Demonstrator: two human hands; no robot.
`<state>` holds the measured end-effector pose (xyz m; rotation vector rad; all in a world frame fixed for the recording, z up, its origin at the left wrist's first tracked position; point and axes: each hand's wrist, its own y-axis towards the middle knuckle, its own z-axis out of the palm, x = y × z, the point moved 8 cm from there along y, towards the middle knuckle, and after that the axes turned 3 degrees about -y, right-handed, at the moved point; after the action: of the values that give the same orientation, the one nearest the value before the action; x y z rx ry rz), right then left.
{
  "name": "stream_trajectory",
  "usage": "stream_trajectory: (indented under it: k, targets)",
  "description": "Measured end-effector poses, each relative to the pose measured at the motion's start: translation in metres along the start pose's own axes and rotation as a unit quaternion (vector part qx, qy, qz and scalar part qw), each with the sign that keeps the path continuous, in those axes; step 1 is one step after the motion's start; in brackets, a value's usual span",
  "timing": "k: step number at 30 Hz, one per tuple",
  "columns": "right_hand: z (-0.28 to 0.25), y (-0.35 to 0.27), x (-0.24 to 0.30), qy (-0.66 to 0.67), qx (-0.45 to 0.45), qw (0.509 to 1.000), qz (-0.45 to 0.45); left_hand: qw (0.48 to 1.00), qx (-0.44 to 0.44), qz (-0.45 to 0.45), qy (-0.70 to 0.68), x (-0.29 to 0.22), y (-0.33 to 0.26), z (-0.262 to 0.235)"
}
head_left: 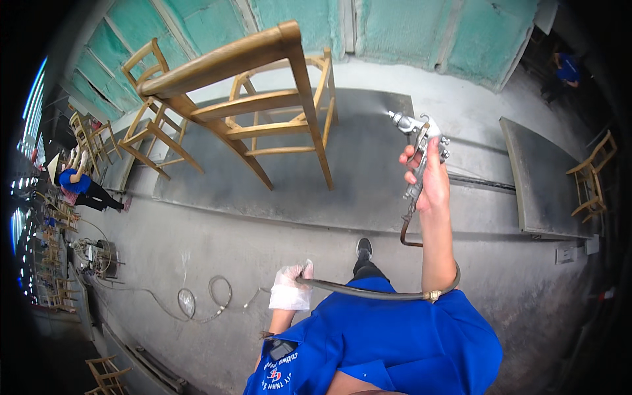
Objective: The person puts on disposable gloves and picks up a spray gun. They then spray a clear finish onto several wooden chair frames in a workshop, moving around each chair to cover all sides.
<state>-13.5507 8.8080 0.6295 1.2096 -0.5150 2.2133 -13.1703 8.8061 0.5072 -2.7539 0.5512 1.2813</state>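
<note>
My right hand (433, 181) is raised and wrapped round the handle of a metal spray gun (421, 135), its nozzle facing left toward the chair. Faint haze shows by the nozzle tip. My left hand (291, 288), in a thin translucent glove, grips a dark hose (368, 291) at waist height. That hose curves round past my right elbow, where it has a brass-coloured fitting. Ahead to the left, a brown wooden chair frame (263, 115) with an open seat stands on a dark grey platform (276, 191), apart from both hands.
Another wooden chair (155, 125) stands further left. At right, a chair (592, 174) rests on a second dark platform (540, 178). Hose coils (220, 296) lie on the floor beside a machine (95, 257). Green panels (408, 29) line the back. People (82, 181) in blue work at far left and far right.
</note>
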Motion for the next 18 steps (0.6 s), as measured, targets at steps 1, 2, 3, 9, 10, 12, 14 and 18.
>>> stream_trajectory:
  k: [1, 2, 3, 9, 10, 12, 14, 18]
  targets:
    - [0.010, -0.006, 0.013, 0.002, 0.003, 1.000, -0.030, 1.000, -0.008, 0.015, -0.005, -0.002, -0.010, -0.008]
    - [0.021, -0.012, 0.026, 0.001, 0.009, 0.998, -0.064, 1.000, -0.019, -0.007, -0.003, 0.002, -0.019, -0.018]
    - [0.033, -0.017, 0.033, 0.016, 0.012, 0.997, -0.081, 0.999, -0.023, -0.032, -0.005, 0.007, -0.029, -0.028]
    - [0.147, -0.057, 0.014, 0.028, 0.137, 0.983, -0.121, 0.993, -0.101, -0.060, -0.020, 0.046, -0.084, -0.088]
    - [0.171, -0.066, 0.003, 0.012, 0.156, 0.980, -0.126, 0.991, -0.118, -0.053, -0.021, 0.054, -0.090, -0.097]
    - [0.224, -0.081, -0.018, 0.029, 0.206, 0.970, -0.124, 0.987, -0.157, -0.042, -0.015, 0.070, -0.099, -0.116]
    - [0.274, -0.089, -0.034, 0.061, 0.233, 0.961, -0.137, 0.981, -0.190, -0.038, -0.002, 0.083, -0.106, -0.136]
    - [0.333, -0.067, -0.083, 0.078, 0.206, 0.969, -0.114, 0.964, -0.236, -0.119, -0.023, 0.111, -0.116, -0.175]
